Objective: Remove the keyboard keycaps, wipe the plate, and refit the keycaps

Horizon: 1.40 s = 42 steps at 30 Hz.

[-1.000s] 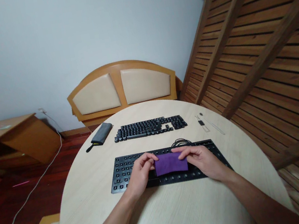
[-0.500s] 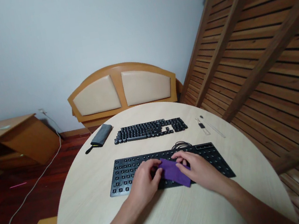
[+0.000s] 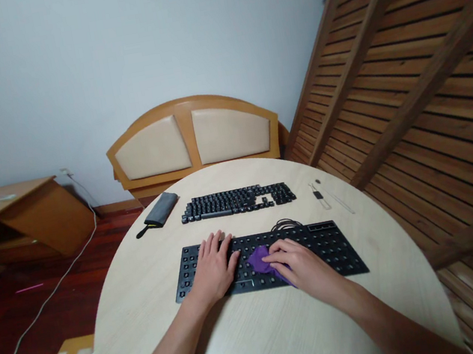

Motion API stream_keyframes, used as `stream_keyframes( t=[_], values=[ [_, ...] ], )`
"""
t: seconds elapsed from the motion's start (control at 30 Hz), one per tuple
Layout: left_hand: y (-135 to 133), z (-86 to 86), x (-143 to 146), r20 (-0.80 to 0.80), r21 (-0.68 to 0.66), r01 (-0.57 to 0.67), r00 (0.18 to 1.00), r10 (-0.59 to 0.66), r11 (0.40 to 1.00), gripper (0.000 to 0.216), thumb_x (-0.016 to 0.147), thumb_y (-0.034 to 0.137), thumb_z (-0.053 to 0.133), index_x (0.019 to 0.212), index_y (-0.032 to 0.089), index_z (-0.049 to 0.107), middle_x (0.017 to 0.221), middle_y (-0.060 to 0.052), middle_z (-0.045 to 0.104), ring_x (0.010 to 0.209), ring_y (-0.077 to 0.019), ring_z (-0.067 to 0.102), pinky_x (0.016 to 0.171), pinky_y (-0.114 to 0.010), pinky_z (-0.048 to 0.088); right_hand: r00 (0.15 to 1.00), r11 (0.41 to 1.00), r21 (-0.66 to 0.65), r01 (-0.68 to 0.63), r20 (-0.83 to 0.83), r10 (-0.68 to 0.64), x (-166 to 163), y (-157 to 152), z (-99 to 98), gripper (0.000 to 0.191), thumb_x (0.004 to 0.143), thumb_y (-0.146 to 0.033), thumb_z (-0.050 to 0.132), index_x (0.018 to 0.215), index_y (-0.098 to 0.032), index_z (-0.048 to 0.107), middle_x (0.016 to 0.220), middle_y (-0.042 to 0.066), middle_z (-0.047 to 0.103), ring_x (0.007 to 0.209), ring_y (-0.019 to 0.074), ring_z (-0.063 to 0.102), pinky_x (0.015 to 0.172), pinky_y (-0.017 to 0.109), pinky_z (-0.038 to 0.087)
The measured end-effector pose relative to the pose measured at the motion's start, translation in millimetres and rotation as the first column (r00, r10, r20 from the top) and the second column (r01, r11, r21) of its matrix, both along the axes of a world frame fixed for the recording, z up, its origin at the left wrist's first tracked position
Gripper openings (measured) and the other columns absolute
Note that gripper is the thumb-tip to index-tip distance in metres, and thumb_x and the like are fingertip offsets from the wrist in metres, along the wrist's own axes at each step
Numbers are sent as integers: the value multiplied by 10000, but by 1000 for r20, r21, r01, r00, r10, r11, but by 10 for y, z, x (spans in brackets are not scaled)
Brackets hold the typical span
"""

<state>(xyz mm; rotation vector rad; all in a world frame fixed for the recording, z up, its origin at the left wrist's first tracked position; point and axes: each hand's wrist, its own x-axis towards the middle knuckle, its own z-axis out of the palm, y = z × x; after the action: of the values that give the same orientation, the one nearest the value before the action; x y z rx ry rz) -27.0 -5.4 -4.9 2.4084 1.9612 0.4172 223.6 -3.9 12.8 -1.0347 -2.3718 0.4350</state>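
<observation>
Right hand (image 3: 290, 260) pinches bunched purple cloth (image 3: 258, 260) on black keyboard base (image 3: 335, 254), left hand (image 3: 213, 271) spread over it, keycaps (image 3: 218, 203) already off, laid in rows beyond, wiping seemingly unfinished, none visibly refitted.

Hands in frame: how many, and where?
2: the left hand rests on the left part of the black keyboard base; the right hand holds a purple cloth near its middle. Neither is hidden.
</observation>
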Motion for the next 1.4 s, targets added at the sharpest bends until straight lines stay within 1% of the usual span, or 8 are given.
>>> stream_keyframes(
  t=[0.2, 0.37, 0.57, 0.73, 0.9, 1.03, 1.2, 1.4],
  values=[
    [4, 5, -2, -21, -16, -1, 1000, 1, 1000, 502, 1034, 474, 372, 1447, 211, 483, 1546, -123, 446, 1459, -313, 360, 1200, -515, 277, 977, 979, 12, 206, 59, -206, 135, 28, 95, 222, 942, -183, 574, 1066, -205, 757, 1049, 82, 685, 938, 226, 671, 879, 391, 554],
    [10, -23, -13, -9, 11, 9, 1000, -9, 1000, 492, 1034, 469, 376, 1436, 210, 489, 1534, -123, 463, 1451, -317, 373, 1192, -529, 289, 972, 972, 116, 202, 99, -214, 142, -22, 108, 325, 890, -364, 682, 1190, -245, 713, 1275, 101, 636, 1115, 304, 622, 970, 503, 520],
    [11, -48, -22, 9, 17, 17, 1000, -17, 1000, 480, 1029, 454, 407, 1430, 206, 498, 1534, -130, 461, 1446, -327, 381, 1191, -545, 291, 981, 982, 90, 167, 89, -174, 93, 13, 15, 312, 922, -108, 511, 1090, -208, 755, 1128, 93, 706, 971, 242, 694, 904, 420, 580],
    [4, -30, -19, 1, 19, 19, 1000, -19, 1000, 477, 1030, 453, 404, 1424, 203, 506, 1529, -134, 467, 1443, -331, 386, 1187, -547, 297, 964, 954, 177, 244, 67, -259, 183, 75, -6, 351, 916, -78, 479, 1078, -202, 764, 1111, 108, 717, 980, 259, 686, 910, 426, 579],
    [5, -34, -21, -12, 17, 27, 1000, -27, 1000, 473, 1030, 445, 410, 1422, 201, 508, 1526, -137, 471, 1442, -329, 388, 1178, -548, 311, 963, 964, 15, 264, 59, -265, 287, 93, 67, 280, 894, -129, 534, 1003, -193, 784, 1075, 88, 720, 916, 229, 714, 889, 382, 581],
    [9, -63, -30, -2, 28, 26, 1000, -26, 999, 474, 1031, 452, 402, 1422, 206, 508, 1523, -132, 476, 1441, -326, 389, 1182, -547, 305, 944, 945, -58, 320, -62, -324, 370, 136, 69, 295, 933, -212, 501, 1040, -178, 774, 1144, 108, 697, 981, 229, 703, 927, 391, 561],
    [7, -86, -33, 3, 48, 30, 1000, -30, 998, 474, 1032, 460, 386, 1416, 211, 510, 1511, -132, 490, 1435, -324, 399, 1175, -551, 313, 870, 910, -40, 414, -276, -408, 711, 451, 32, 313, 936, -278, 496, 1090, -189, 753, 1211, 121, 676, 1121, 257, 651, 1025, 451, 511],
    [4, -75, -20, 1, 52, 29, 1000, -29, 998, 464, 1028, 448, 398, 1410, 213, 516, 1501, -127, 500, 1427, -327, 410, 1177, -551, 312, 789, 841, -49, 539, -319, -524, 1535, 1215, 55, 324, 858, -296, 556, 1085, -177, 755, 1242, 147, 684, 1177, 278, 629, 1048, 437, 490]
  ],
)
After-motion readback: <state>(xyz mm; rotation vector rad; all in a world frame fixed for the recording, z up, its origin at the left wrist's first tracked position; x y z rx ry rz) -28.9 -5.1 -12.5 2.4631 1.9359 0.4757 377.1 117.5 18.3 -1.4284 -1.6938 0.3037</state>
